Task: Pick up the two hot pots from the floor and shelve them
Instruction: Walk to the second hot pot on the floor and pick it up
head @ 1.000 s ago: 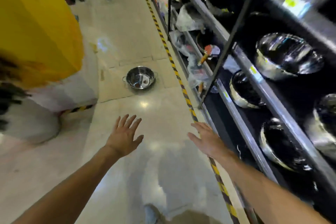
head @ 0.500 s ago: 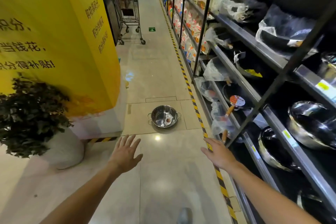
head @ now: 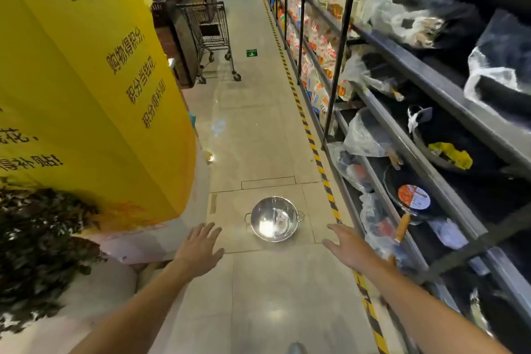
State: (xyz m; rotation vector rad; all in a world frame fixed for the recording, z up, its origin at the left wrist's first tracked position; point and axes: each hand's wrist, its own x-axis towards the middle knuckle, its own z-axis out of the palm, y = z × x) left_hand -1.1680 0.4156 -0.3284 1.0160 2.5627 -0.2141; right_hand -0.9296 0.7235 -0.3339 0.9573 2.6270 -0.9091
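Note:
One shiny steel hot pot (head: 273, 218) with two small side handles stands upright on the tiled aisle floor, straight ahead of me. My left hand (head: 200, 248) is stretched out, palm down, fingers spread, just short of the pot and to its left. My right hand (head: 351, 247) reaches forward the same way on the pot's right, over the striped floor line. Both hands hold nothing and neither touches the pot. I see only this one pot on the floor.
A dark metal shelf rack (head: 425, 158) with bagged pans runs along the right. A yellow pillar (head: 94, 89) and a potted dark plant (head: 43, 241) stand at left. A shopping cart (head: 211, 37) sits farther up the aisle. Yellow-black tape (head: 316, 152) edges the rack.
The view has lifted and come closer to the pot. Both hands have moved forward and now flank it. The steel pots on the right shelf have left the frame.

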